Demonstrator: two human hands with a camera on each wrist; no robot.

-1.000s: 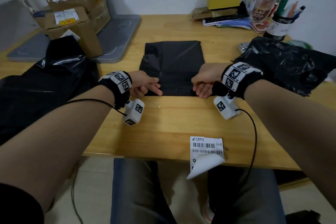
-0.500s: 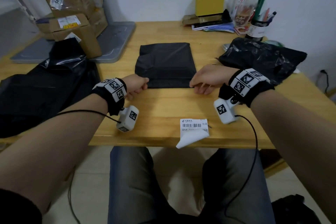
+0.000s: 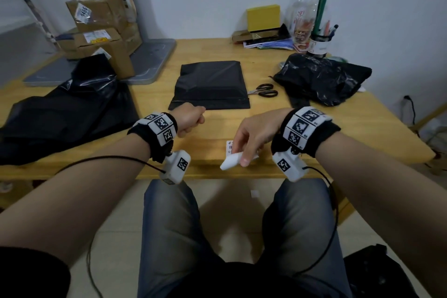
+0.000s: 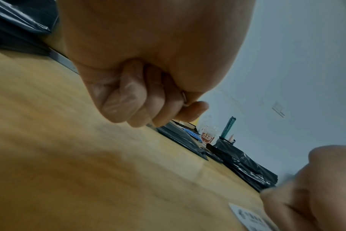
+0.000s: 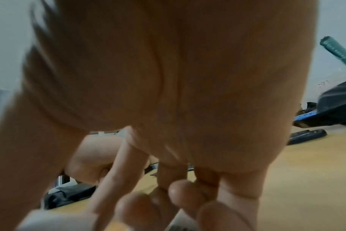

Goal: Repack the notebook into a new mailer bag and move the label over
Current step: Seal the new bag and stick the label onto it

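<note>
A flat black mailer bag (image 3: 210, 84) with something squarish inside lies in the middle of the wooden table (image 3: 326, 128). My left hand (image 3: 193, 121) is a fist just in front of the bag's near left corner and holds nothing; its curled fingers (image 4: 128, 100) rest near the tabletop. At the table's front edge my right hand (image 3: 242, 152) pinches the white shipping label (image 3: 229, 162), whose loose end curls over the edge. The label (image 4: 253, 218) also shows at the bottom right of the left wrist view. The right wrist view is blurred.
Black-handled scissors (image 3: 264, 91) lie right of the mailer. A crumpled black bag (image 3: 321, 80) sits at the right, a large black bag (image 3: 65, 109) at the left. Cardboard boxes (image 3: 96, 31) stand on a grey tray at back left. A yellow box (image 3: 263, 18) and pen cup (image 3: 319, 43) stand by the wall.
Both hands left the mailer's near edge. My right hand came back to the front edge and took hold of the label. My left hand drew back into a fist.
</note>
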